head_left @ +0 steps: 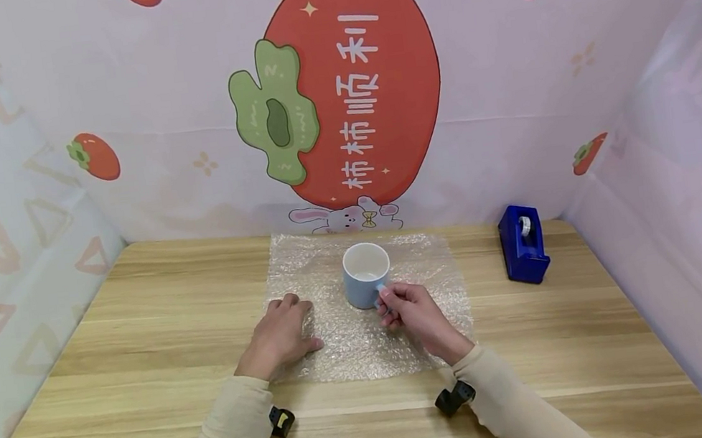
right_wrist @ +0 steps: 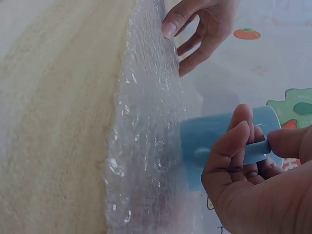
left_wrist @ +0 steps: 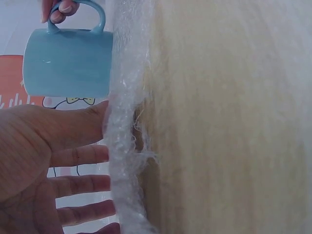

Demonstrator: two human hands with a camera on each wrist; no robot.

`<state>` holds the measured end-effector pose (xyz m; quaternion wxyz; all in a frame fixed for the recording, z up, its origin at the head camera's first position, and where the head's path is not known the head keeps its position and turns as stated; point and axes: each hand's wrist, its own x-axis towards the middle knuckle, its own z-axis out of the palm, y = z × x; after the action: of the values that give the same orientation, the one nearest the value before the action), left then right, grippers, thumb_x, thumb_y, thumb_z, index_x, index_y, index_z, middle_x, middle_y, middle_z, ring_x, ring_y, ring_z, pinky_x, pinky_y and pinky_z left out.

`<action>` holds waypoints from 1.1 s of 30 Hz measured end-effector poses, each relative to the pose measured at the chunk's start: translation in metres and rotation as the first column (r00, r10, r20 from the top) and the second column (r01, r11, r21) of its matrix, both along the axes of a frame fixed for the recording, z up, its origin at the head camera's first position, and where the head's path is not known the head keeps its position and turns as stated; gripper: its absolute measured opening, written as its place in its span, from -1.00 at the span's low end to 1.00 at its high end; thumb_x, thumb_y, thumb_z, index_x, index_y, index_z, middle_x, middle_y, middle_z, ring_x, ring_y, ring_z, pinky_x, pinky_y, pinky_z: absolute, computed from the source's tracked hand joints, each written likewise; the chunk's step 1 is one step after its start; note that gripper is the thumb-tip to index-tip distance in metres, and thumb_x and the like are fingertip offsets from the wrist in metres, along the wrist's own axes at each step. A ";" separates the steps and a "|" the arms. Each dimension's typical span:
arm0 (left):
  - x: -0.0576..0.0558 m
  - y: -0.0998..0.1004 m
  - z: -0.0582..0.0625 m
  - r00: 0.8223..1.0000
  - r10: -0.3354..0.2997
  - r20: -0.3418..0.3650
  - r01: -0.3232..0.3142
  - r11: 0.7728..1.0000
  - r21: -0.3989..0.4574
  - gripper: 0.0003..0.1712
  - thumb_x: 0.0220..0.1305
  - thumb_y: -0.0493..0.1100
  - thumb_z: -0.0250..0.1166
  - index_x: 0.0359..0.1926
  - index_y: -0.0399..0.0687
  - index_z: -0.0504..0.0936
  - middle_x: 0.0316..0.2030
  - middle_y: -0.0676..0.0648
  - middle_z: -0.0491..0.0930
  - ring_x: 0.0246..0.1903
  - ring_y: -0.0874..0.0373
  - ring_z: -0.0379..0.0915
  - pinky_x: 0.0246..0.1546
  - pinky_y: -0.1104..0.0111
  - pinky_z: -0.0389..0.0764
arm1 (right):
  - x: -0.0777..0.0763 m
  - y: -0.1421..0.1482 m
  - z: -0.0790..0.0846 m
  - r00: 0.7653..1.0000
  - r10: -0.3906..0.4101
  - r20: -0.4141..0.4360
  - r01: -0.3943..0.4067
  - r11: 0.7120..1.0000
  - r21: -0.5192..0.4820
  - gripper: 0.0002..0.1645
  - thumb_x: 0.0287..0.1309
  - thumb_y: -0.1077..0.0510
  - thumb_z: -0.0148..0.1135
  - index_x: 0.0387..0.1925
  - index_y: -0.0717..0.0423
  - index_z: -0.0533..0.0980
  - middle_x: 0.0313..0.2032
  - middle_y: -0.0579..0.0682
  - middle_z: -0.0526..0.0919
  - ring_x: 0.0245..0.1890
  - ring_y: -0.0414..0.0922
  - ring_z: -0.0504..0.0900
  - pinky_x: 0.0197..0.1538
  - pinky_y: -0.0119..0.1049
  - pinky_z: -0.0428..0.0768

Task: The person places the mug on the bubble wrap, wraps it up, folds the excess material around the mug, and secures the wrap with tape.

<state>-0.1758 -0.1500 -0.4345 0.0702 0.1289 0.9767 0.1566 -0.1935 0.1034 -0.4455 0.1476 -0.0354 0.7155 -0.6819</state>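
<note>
Plainly, your right hand [head_left: 416, 310] grasps the handle [right_wrist: 257, 152] of the light-blue mug [head_left: 362, 290], the thumb pressing it and the fingers curled round it. The mug stands upright just left of and slightly beyond that grip, its white inside showing, its base on the sheet of bubble wrap [head_left: 353, 349] that spreads beneath your grip. Across the mug, well to the left of the grip, your left hand [head_left: 278, 332] is free of any grasp: fingers spread, tips resting on the wrap near its left edge. Farther out to the right of your grip, a blue tape dispenser [head_left: 523, 246] sits on the wooden table [head_left: 165, 356]. Beyond the grip, at the table's far edge, rises a cloth backdrop [head_left: 178, 72] printed with a big red persimmon [head_left: 396, 76].
</note>
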 end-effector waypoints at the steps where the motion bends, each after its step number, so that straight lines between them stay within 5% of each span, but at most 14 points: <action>1: 0.000 0.000 0.000 1.000 0.001 0.000 -0.001 1.000 0.000 -0.22 0.09 0.01 0.57 0.25 -0.29 0.54 0.23 -0.37 0.42 0.24 -0.39 0.32 0.17 -0.16 0.47 | 0.000 0.000 0.000 1.000 0.003 -0.001 -0.003 1.000 0.004 -0.62 0.54 0.18 0.02 -0.14 0.55 0.48 -0.40 0.03 0.59 -0.52 -0.19 0.60 -0.39 -0.42 0.57; 14: 0.000 0.000 0.000 1.000 0.002 0.004 -0.002 1.000 0.003 -0.23 0.09 0.01 0.57 0.24 -0.29 0.55 0.23 -0.38 0.42 0.24 -0.39 0.31 0.18 -0.16 0.45 | -0.002 0.006 0.003 0.997 0.063 -0.047 -0.058 0.993 0.105 -0.65 0.53 0.22 0.03 -0.12 0.54 0.51 -0.29 0.14 0.64 -0.45 -0.17 0.60 -0.34 -0.37 0.61; 33: 0.000 0.000 -0.001 1.000 0.001 -0.010 -0.001 1.000 0.009 -0.22 0.07 -0.01 0.58 0.24 -0.31 0.54 0.23 -0.39 0.42 0.24 -0.40 0.31 0.19 -0.16 0.45 | 0.010 -0.017 0.003 0.992 -0.082 -0.092 0.087 0.995 0.044 -0.68 0.48 0.22 0.11 -0.26 0.49 0.54 -0.31 0.26 0.66 -0.50 -0.04 0.72 -0.37 -0.22 0.72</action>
<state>-0.1754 -0.1496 -0.4355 0.0648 0.1293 0.9764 0.1603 -0.1837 0.0869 -0.4430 0.0870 -0.0323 0.7386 -0.6678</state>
